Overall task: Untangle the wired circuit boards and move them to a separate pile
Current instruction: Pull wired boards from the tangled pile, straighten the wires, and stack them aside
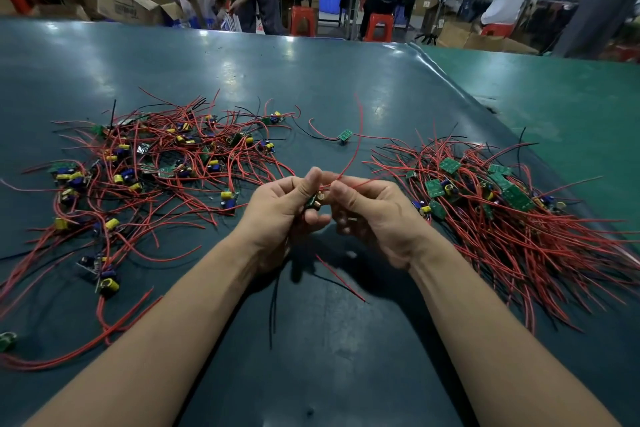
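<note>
My left hand [284,208] grips a small green circuit board [314,202] above the table's middle. My right hand [374,215] pinches that board's red wire [356,146], which arcs up and away from the fingers. More thin red and black leads hang below my hands toward the table. A tangled pile of wired boards [149,163] with yellow and blue parts lies to the left. To the right lies a second pile [491,198], its red wires running mostly one way. One single board [345,135] sits alone between the piles, farther back.
The dark teal table [311,340] meets a brighter green surface [554,107] at the right. A stray green part [7,340] lies at the left edge. Beyond the far edge, several people work among cardboard boxes [131,3] and red stools [379,26].
</note>
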`<state>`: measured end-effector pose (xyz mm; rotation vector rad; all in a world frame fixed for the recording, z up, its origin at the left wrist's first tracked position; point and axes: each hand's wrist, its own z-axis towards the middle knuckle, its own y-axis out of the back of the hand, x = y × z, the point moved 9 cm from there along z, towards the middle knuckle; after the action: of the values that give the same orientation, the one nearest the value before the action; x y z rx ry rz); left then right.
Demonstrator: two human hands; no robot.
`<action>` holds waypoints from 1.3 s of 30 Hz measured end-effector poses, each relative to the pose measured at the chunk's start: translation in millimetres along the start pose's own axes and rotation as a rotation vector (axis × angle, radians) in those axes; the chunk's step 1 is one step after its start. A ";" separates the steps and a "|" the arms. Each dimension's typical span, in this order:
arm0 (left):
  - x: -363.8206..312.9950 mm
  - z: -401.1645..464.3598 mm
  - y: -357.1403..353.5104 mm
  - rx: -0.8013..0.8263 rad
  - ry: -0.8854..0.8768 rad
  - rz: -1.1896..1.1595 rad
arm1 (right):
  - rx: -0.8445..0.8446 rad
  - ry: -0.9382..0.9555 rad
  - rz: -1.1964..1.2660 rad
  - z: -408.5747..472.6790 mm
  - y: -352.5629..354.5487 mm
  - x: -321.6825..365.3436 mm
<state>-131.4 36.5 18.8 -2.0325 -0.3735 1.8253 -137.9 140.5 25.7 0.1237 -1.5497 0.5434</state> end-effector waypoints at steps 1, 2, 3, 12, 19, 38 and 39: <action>0.8 -0.1 -0.7 0.010 0.006 0.009 | -0.026 0.008 0.002 1.1 2.1 0.0; 2.4 0.1 -1.7 0.016 0.018 0.019 | -0.057 0.014 -0.003 1.7 4.8 0.3; 4.5 0.5 -2.8 0.023 0.034 0.022 | -0.091 0.019 -0.017 2.0 7.2 1.2; 14.4 1.8 -6.1 0.100 0.132 -0.084 | -0.324 -0.037 -0.035 1.8 24.9 -6.0; 4.6 4.0 3.9 -0.023 -0.061 0.128 | -0.300 -0.123 -0.006 1.3 27.9 -11.0; 11.9 0.8 -13.1 0.223 0.027 0.140 | -0.552 -0.032 0.408 0.9 62.3 -1.6; 12.1 0.7 -13.1 0.223 0.027 0.134 | -0.555 -0.041 0.425 1.1 62.2 -2.6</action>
<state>-129.9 53.6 13.9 -1.9663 -0.0237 1.8231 -163.9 193.9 7.2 -0.6331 -1.7211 0.4194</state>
